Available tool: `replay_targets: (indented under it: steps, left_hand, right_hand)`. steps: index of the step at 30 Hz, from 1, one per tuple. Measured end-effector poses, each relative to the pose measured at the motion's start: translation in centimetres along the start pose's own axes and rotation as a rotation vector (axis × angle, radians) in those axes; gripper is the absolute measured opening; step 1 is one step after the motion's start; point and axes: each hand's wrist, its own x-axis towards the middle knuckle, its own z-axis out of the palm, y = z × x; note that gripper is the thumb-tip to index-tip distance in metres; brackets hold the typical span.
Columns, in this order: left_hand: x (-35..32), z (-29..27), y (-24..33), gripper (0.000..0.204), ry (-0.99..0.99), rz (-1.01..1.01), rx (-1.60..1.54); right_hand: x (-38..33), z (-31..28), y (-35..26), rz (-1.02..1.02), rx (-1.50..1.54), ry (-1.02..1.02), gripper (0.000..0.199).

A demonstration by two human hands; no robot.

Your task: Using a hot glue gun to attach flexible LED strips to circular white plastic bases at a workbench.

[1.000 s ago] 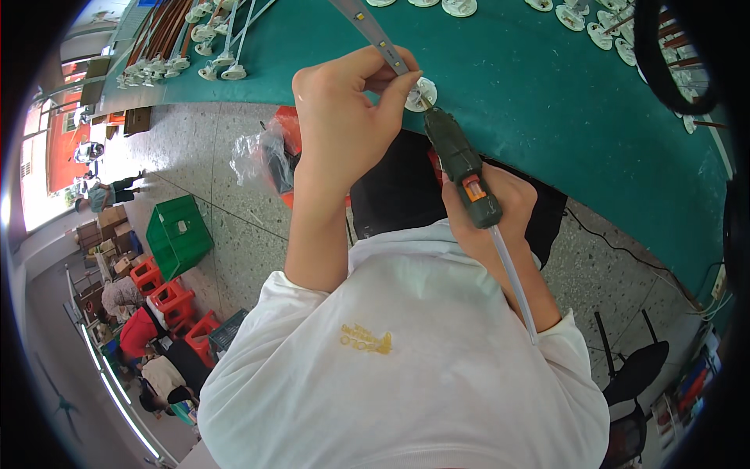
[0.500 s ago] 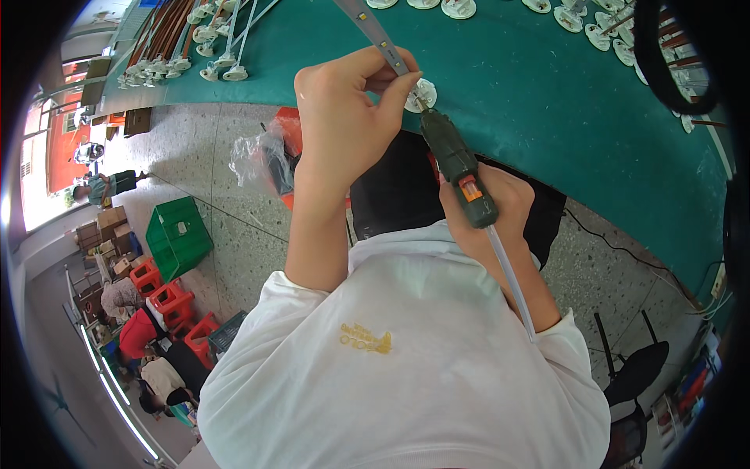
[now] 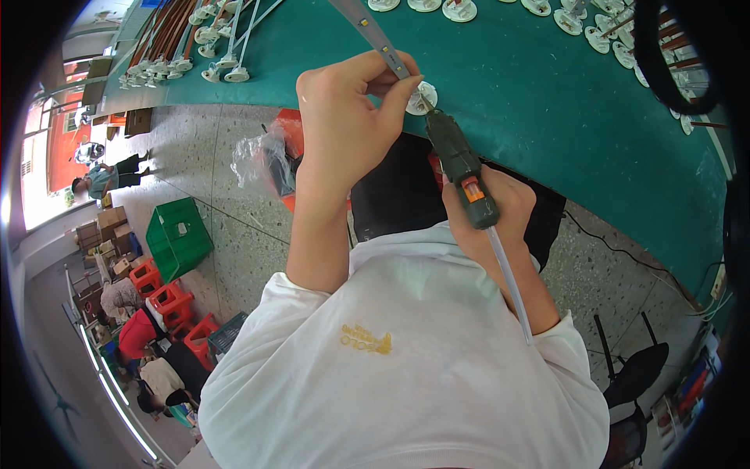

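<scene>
My left hand (image 3: pixel 351 109) pinches a narrow grey LED strip (image 3: pixel 370 33) near its lower end, and the strip slants up to the left. Just beside my fingertips lies a white round base (image 3: pixel 423 99) at the edge of the green table. In my right hand (image 3: pixel 500 207) is a dark green hot glue gun (image 3: pixel 461 168) with an orange switch. Its nozzle points at the white base and seems to touch it. A long translucent glue stick (image 3: pixel 512 285) sticks out of the gun's back end toward my forearm.
The green table (image 3: pixel 539 86) carries rods with white round bases (image 3: pixel 160 66) at far left and more white bases (image 3: pixel 601 35) at far right. A black cable (image 3: pixel 605 238) runs beside the table. A green crate (image 3: pixel 178 238), red stools (image 3: pixel 172 301) and people are at left.
The glue gun and both hands have shifted very slightly to the right. In the background, a standing person near the doorway has changed posture.
</scene>
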Motion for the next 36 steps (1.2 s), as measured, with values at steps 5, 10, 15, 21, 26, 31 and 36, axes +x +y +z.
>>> replay_targets:
  steps: [5, 10, 15, 21, 26, 31, 36]
  left_hand:
    - [0.0, 0.1, 0.0, 0.007, 0.003, 0.007, 0.007]
    - [0.1, 0.0, 0.3, 0.006, -0.005, -0.004, 0.01]
    - [-0.1, 0.0, 0.2, 0.006, 0.0, 0.004, 0.002]
    - [0.5, -0.7, -0.2, 0.008, -0.096, -0.004, -0.088]
    - [2.3, -2.1, -2.7, 0.012, -0.289, 0.148, -0.257]
    - [3.1, -2.4, -3.8, 0.013, -0.395, 0.184, -0.329]
    - [2.2, -2.0, -3.3, 0.013, -0.286, 0.078, -0.362]
  right_hand:
    - [0.2, 0.0, -0.4, -0.012, -0.006, 0.022, 0.01]
    - [0.2, 0.0, -0.6, -0.019, -0.007, 0.032, 0.014]
    - [-0.2, 0.0, -0.9, -0.002, 0.006, 0.032, 0.016]
    - [-0.1, 0.1, -0.8, -0.018, -0.002, 0.041, 0.008]
    - [0.5, -0.6, -1.3, 0.14, 0.107, -0.028, 0.01]
    - [1.1, -2.0, -2.0, 0.311, 0.226, -0.045, 0.02]
    - [0.4, -2.4, -1.5, 0.289, 0.238, -0.022, 0.019]
